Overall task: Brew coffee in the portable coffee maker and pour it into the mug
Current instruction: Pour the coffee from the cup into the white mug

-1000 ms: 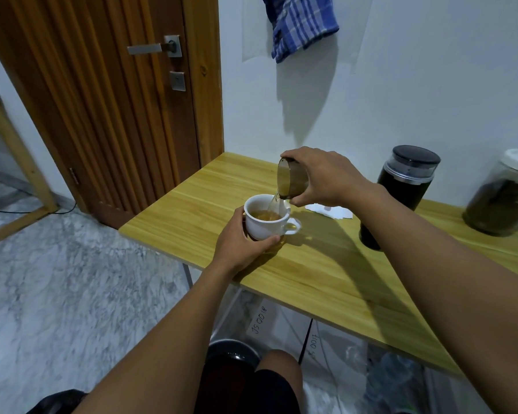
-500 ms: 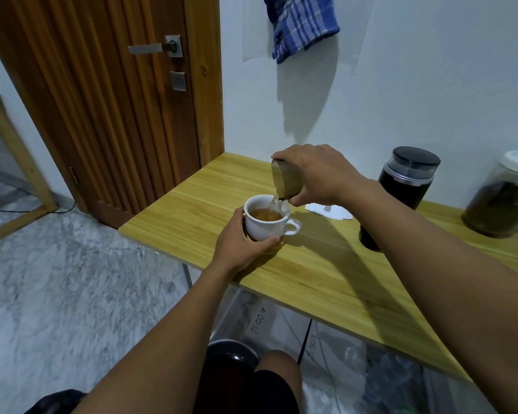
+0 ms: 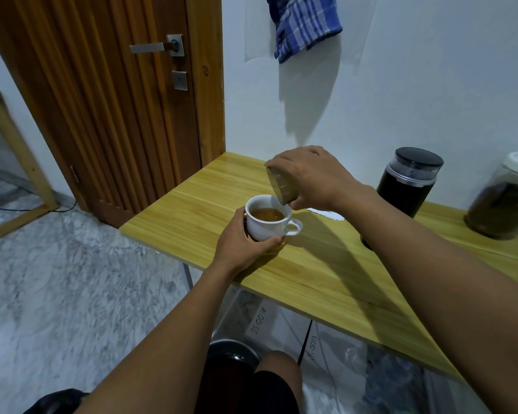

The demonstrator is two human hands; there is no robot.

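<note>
White china is filling the left hand (image 3: 240,243), whose fingers and thumb are curling round the near side of the mug (image 3: 266,228) and steadying it on the table (image 3: 311,279). The mug is standing upright near the table's front-left corner, its handle pointing right, and brown coffee (image 3: 265,214) is lying inside it. The right hand (image 3: 314,177) is gripping the coffee maker (image 3: 281,186) from above and tipping it steeply, so that its mouth is hanging just over the mug's far rim. Whether any liquid is running out is too blurred to tell.

A slip of white paper (image 3: 329,215) is lying just behind the right wrist. Farther right, a dark jar (image 3: 407,186) with a black lid is standing near the wall (image 3: 416,85), and a clear jar (image 3: 500,210) with a white lid and dark contents is sitting beside it.

The table is showing pale yellow wood grain, with the shadows of both arms falling across it. A blue checked cloth (image 3: 302,22) is hanging on the white wall and casting a shadow. To the left, a ribbed brown door (image 3: 108,100) with a metal handle (image 3: 150,47) is standing closed above a grey marbled floor (image 3: 57,279). Clear boxes (image 3: 260,321) with handwritten labels are sitting under the table, beside the person's knee (image 3: 278,369).
</note>
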